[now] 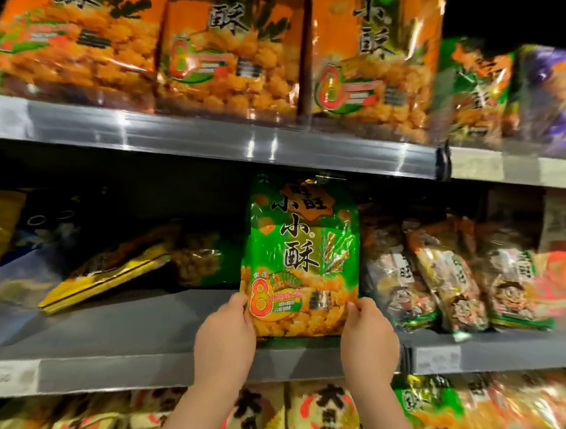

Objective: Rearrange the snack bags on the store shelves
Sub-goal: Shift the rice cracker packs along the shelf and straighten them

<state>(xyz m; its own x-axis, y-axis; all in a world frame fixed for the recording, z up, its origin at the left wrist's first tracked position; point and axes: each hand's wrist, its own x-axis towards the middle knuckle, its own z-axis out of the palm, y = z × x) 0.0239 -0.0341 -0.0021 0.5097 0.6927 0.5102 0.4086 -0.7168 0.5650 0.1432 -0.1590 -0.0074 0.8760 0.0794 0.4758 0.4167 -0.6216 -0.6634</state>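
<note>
A green snack bag (pixel 301 249) with black characters and a red "8" stands upright at the front of the middle shelf (pixel 152 336). My left hand (pixel 226 337) pinches its lower left edge and my right hand (pixel 371 344) pinches its lower right edge. The bag's top reaches up to the edge of the shelf above. Behind it in the dark lies another green bag (pixel 201 259).
Orange snack bags (pixel 232 56) fill the top shelf, with green and purple ones at the right. A yellow bag (pixel 110 269) lies flat at the left of the middle shelf. Several leaning bags (pixel 444 282) crowd the right. More bags (pixel 327 418) line the bottom shelf.
</note>
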